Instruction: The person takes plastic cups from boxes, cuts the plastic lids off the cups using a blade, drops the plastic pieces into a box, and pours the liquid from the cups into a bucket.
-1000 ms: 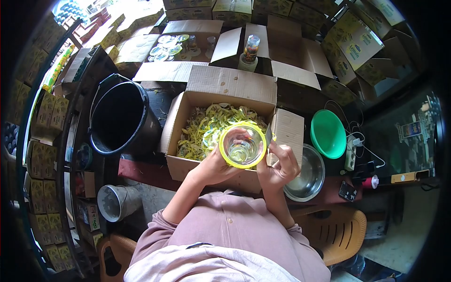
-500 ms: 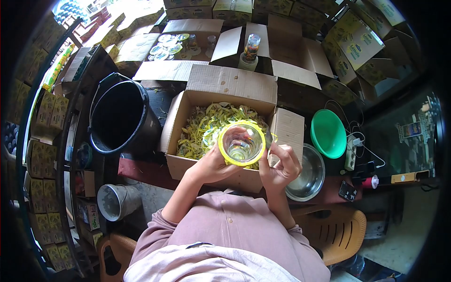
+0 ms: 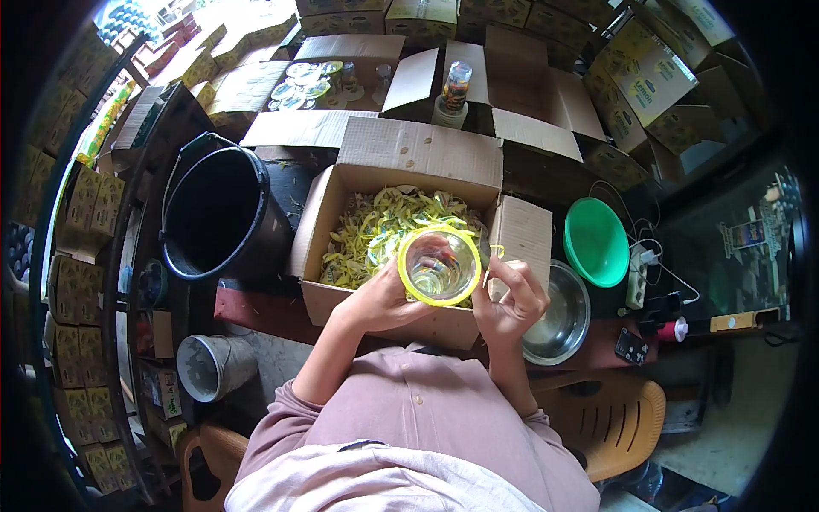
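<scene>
My left hand is wrapped round a clear plastic cup with a yellow rim, its mouth tilted toward me. Close to the right side of that rim, my right hand pinches a thin, grey, blade-like piece, mostly hidden by the fingers. A narrow yellow strip curls just above the fingertips. Beneath the cup stands an open cardboard box filled with yellow-green strips and scraps.
A black bucket stands left of the box, with a grey pail lower down. To the right are a metal bowl, a green basin and a power strip. Behind, a carton holds printed lids, beside a bottle.
The cup's rim has tipped slightly and shifted a little downward. My right hand has moved slightly right, and the yellow strip shows more curled above its fingers.
</scene>
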A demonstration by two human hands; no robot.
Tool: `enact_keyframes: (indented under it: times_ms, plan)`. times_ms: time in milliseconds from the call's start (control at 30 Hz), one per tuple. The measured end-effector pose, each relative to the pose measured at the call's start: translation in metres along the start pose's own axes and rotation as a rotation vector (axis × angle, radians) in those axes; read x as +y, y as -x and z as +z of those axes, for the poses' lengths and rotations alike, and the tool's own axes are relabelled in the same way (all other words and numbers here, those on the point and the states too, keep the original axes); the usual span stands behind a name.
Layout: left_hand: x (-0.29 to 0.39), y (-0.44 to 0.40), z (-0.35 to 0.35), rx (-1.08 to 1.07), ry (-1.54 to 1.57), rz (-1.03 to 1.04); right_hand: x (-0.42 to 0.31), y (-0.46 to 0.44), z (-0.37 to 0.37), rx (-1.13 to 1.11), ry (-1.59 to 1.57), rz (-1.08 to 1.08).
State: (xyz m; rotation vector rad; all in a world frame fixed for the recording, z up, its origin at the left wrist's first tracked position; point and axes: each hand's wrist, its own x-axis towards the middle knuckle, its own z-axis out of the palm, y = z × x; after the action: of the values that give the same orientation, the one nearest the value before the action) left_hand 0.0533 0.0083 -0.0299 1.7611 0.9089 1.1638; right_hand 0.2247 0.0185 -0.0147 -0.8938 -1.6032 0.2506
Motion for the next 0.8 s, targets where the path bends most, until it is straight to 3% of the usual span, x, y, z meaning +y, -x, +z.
enact_keyframes:
  times_ms: [500,600,700,800]
  plan:
    - [0.008,-0.001,-0.005,-0.139,0.048,-0.005,0.006,-0.006,-0.002,-0.041,-0.103,0.028]
    - [0.003,-0.001,-0.003,-0.098,0.120,-0.004,0.005,-0.006,-0.001,-0.039,-0.143,0.043]
    - [0.002,-0.002,0.004,0.091,-0.123,0.049,0.003,-0.006,0.001,-0.017,-0.093,0.046]
    - [-0.003,-0.004,0.010,0.153,0.075,0.006,0.003,-0.002,0.002,0.000,-0.062,0.050]
